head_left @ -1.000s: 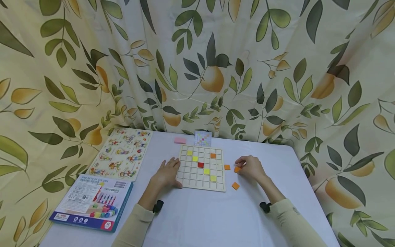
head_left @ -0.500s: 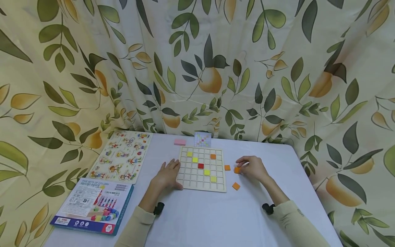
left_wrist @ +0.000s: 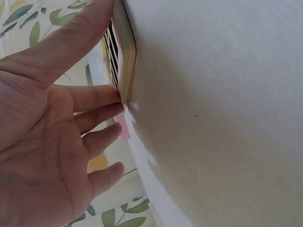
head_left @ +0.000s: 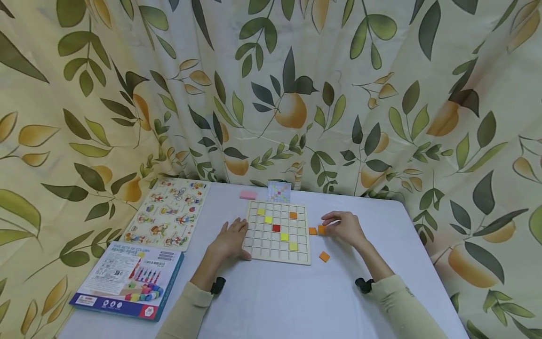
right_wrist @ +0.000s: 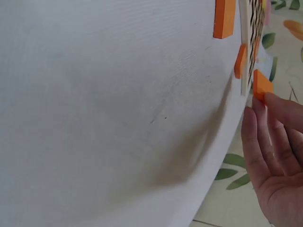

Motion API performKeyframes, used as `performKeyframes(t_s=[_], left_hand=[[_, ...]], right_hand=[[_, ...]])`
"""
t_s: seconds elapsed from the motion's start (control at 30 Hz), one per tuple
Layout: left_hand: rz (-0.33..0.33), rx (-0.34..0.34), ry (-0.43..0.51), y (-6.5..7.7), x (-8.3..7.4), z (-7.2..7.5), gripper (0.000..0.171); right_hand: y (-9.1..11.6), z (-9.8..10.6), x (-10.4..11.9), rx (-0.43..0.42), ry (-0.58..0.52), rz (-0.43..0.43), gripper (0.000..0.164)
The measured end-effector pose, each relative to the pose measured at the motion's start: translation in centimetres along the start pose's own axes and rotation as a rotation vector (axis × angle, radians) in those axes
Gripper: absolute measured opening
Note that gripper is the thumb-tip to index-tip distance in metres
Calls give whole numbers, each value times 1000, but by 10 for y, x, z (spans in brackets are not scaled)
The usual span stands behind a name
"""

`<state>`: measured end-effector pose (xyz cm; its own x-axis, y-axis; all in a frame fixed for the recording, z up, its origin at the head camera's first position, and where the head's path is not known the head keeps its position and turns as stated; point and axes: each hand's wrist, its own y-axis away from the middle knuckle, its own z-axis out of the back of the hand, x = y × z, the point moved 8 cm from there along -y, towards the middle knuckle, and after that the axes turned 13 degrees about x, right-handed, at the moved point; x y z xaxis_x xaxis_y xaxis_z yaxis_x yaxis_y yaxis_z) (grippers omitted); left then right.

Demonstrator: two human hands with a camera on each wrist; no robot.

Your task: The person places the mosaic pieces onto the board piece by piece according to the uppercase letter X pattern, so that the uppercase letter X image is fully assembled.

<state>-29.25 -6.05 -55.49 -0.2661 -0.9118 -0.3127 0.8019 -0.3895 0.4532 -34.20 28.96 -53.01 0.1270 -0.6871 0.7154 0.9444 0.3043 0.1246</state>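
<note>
A pale wooden grid board (head_left: 262, 240) lies on the white table. My left hand (head_left: 228, 241) rests along its left side, thumb at the near corner; in the left wrist view, straight fingers touch the board's edge (left_wrist: 125, 61). To the right of the board, my right hand (head_left: 345, 228) pinches an orange square tile (right_wrist: 262, 85) between thumb and fingertips, lifted off the table. Another orange tile (head_left: 312, 231) lies close beside the board, and one more (head_left: 324, 256) sits nearer me. The grid carries a red tile (head_left: 276, 228), an orange tile (head_left: 293, 215) and several yellow tiles (head_left: 284, 237).
Behind the board stands a small pattern card (head_left: 279, 191), with a pink piece (head_left: 248, 195) to its left. A picture board (head_left: 169, 212) and a boxed bead set (head_left: 127, 280) occupy the table's left side. A leaf-print curtain (head_left: 237, 117) hangs behind.
My right hand has shifted slightly left with the orange tile, bringing it nearer the tile beside the board. My left hand stays at the board's edge.
</note>
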Motion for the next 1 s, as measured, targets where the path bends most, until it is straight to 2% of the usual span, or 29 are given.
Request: performKeyframes(t_s=[0.37,1.0], left_hand=[[-10,2,-12,-1,0,0,110],[5,11,-9,-3,1,1,110]], right_hand=[[-10,-3,15,-16,14,7,31],[-39,-26,47,10,-99,41,30]])
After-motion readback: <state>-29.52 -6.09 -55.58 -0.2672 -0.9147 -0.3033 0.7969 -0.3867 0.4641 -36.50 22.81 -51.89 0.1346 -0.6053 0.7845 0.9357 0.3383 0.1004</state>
